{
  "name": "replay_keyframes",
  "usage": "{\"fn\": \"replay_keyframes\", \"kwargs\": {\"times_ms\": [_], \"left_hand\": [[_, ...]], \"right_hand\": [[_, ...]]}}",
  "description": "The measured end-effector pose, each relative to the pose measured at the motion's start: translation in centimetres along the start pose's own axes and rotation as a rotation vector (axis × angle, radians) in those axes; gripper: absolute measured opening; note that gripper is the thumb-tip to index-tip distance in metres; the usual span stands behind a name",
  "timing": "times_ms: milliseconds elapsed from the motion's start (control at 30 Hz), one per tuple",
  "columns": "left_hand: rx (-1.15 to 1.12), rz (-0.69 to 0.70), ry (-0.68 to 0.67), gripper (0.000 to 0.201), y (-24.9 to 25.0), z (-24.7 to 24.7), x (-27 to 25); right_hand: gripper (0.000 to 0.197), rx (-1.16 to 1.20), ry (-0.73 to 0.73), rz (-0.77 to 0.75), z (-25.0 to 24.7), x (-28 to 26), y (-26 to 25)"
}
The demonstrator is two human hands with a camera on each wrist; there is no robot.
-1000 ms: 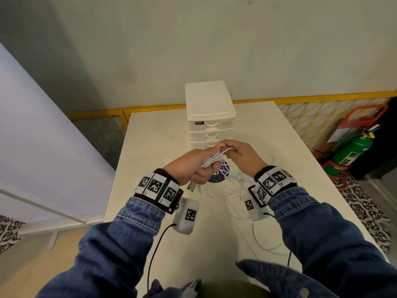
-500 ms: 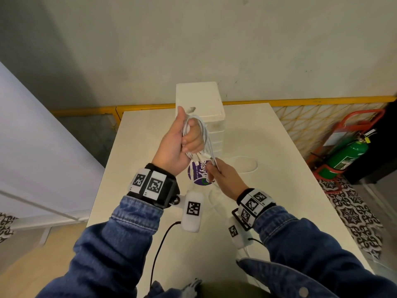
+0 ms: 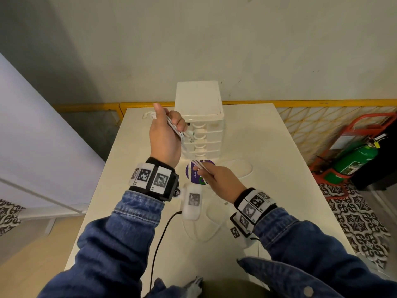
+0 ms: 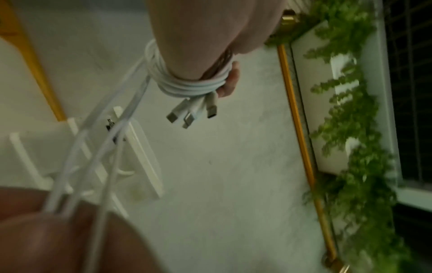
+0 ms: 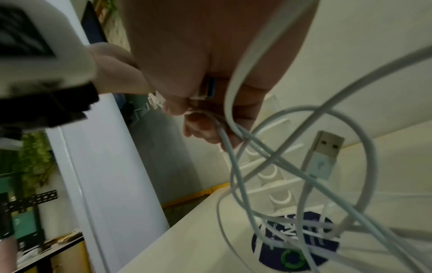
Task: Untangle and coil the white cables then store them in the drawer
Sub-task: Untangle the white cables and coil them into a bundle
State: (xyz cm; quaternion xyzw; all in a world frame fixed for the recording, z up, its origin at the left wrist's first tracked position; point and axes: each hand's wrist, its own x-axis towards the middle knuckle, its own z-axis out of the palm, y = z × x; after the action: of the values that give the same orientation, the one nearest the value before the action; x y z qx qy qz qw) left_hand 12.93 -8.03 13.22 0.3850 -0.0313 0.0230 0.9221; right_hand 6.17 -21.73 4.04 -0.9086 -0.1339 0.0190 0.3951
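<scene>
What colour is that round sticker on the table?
The round sticker is dark purple-blue with a green ring, clearest in the right wrist view.

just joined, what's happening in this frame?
A person is winding white cables around their raised left hand. Several turns are on it and the plug ends hang free. The right hand pinches the loose strands lower down, feeding them. More slack lies on the cream table. The white plastic drawer unit stands behind, drawers closed.

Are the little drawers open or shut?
Shut. All the fronts of the drawer unit sit flush, none pulled out.
</scene>
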Motion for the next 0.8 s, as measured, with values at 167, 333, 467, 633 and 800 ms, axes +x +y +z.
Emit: {"fn": "replay_keyframes", "kwargs": {"times_ms": [167,333,467,633,800], "left_hand": [[0.615,0.228,-0.016,0.046,-1.8,-1.1,-0.3],[1.153,0.140,-0.266,0.040,-3.4,-1.4,-0.7],[1.245,-0.193,-0.403,0.039,-3.2,-1.4,-0.9],[1.247,-0.488,-0.650,0.063,-3.8,-1.7,-2.4],[1.102,-0.567,-0.737,0.052,-3.5,-1.4,-3.6]], "right_hand": [[0.033,-0.018,0.011,-0.136,-1.3,0.0,-1.5],[0.025,-0.004,0.092,-0.178,-4.0,0.5,-2.7],[0.021,0.092,0.159,-0.086,-5.4,0.6,-2.7],[0.047,0.207,0.130,0.032,-5.9,1.0,-0.9],[0.045,0.198,0.130,0.064,-5.6,0.9,1.4]]}}
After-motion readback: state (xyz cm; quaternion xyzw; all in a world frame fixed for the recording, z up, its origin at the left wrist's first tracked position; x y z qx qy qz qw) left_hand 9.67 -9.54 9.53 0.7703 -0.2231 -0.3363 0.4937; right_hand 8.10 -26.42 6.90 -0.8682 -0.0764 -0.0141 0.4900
